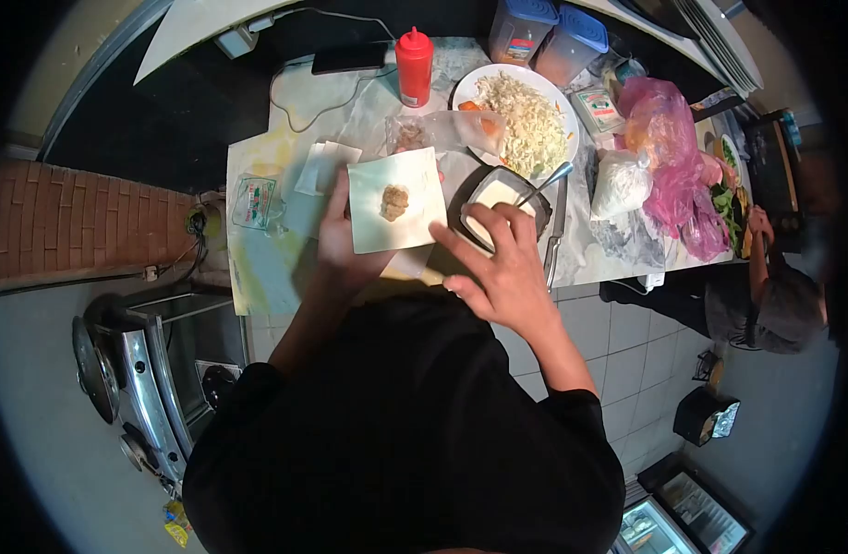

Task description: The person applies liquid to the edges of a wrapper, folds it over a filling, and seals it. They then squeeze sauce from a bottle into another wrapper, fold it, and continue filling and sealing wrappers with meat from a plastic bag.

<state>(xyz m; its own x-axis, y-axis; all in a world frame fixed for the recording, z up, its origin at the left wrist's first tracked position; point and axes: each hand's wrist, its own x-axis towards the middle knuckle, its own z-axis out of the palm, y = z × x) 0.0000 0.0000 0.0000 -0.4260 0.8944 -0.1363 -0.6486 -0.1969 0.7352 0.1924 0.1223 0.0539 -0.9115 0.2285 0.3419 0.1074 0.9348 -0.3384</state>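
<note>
On my left hand [339,242] lies a square, pale pastry wrapper [415,173], its edge held between thumb and fingers. A small brown lump of filling [394,202] sits near the wrapper's middle. My right hand [509,272] is empty, its fingers apart, just right of the wrapper and partly over a dark square bowl [467,205]. The bowl holds a creamy white mixture, and a spoon [551,180] with a blue handle rests in it. More pale wrappers [321,170] lie beyond my left hand. A clear plastic bag [408,136] with pinkish pieces lies behind the held wrapper.
A white plate [462,86] of shredded vegetables and a red squeeze bottle [415,69] stand at the back. To the right are a knife [555,242], a white bag [621,185] and pink plastic bags [662,138]. Another person [761,300] stands at the far right.
</note>
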